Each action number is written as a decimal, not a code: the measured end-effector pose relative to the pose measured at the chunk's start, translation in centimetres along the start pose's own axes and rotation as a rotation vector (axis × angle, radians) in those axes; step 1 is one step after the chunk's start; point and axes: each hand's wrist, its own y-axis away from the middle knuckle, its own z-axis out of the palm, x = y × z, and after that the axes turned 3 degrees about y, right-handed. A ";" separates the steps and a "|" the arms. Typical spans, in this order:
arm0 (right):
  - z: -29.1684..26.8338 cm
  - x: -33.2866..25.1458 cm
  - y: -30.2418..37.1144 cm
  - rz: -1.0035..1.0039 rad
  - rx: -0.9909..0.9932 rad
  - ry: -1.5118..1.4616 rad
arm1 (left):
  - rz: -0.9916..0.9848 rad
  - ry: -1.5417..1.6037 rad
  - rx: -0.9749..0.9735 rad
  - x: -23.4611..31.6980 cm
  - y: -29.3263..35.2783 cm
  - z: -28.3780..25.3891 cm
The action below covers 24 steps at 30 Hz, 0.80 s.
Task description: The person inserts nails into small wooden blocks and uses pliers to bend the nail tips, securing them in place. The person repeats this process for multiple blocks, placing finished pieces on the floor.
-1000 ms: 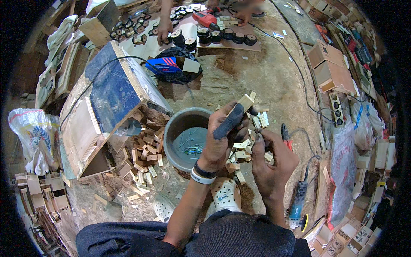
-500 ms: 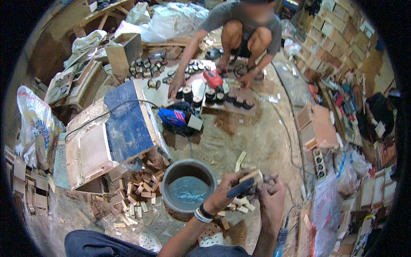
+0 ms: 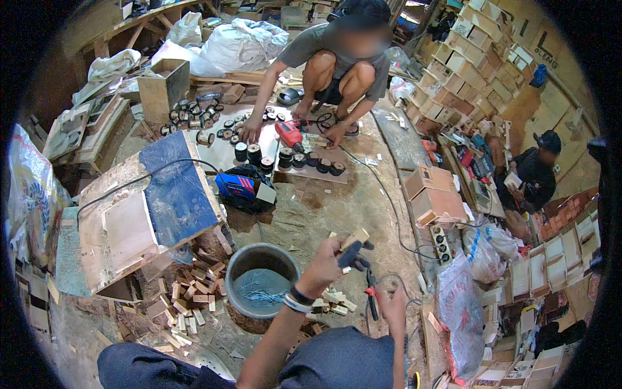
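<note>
My left hand is closed round a small light wooden block. Dark coverings show on some of its fingers, and a black and a white band circle the wrist. Lower and to the right, my right hand has its fingers round the red handles of a pair of pliers, whose dark jaws point up toward the left hand. Just left of my wrist stands a round grey basin with thin pale-blue strands in the bottom. Small wooden blocks lie beneath my left forearm.
A heap of wooden blocks lies left of the basin. Behind it leans a blue-and-wood panel. Across from me a crouching person works among dark spools and a red power tool. A cable and power strip lie right.
My right hand has left the wooden block and moved down, now with pliers in it. The left hand still holds the block, a little higher and further left. The whole view has shifted.
</note>
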 end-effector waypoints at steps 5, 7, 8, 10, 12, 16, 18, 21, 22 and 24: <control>3.4 5.7 7.2 0.209 -0.198 0.679 | 0.108 -0.098 0.094 3.2 -0.3 0.8; 3.7 5.6 7.3 0.248 -0.229 0.659 | 0.135 -0.083 0.121 3.5 -0.1 1.2; 3.7 5.2 6.9 0.258 -0.254 0.610 | 0.144 -0.093 0.131 3.5 -0.1 1.3; 3.9 4.4 5.8 0.262 -0.314 0.484 | 0.179 -0.141 0.130 3.6 -0.1 1.4; 4.3 4.0 4.8 0.244 -0.346 0.378 | 0.223 -0.214 0.113 3.7 -0.2 1.5; 5.2 5.2 2.5 0.171 -0.367 0.336 | 0.539 -0.529 0.245 4.5 -0.5 2.1; 4.1 5.9 -0.2 0.389 -0.551 0.063 | 0.438 -0.603 0.292 5.2 0.2 2.0; 1.3 3.7 -1.1 0.578 -0.659 -0.437 | 0.321 -0.737 0.318 6.1 1.1 1.6; -0.4 2.2 -0.9 0.593 -0.650 -0.629 | 0.328 -0.795 0.324 6.3 1.3 1.5; -2.2 -2.2 0.9 0.447 -0.469 -0.825 | 0.330 -0.896 0.329 6.4 1.7 1.4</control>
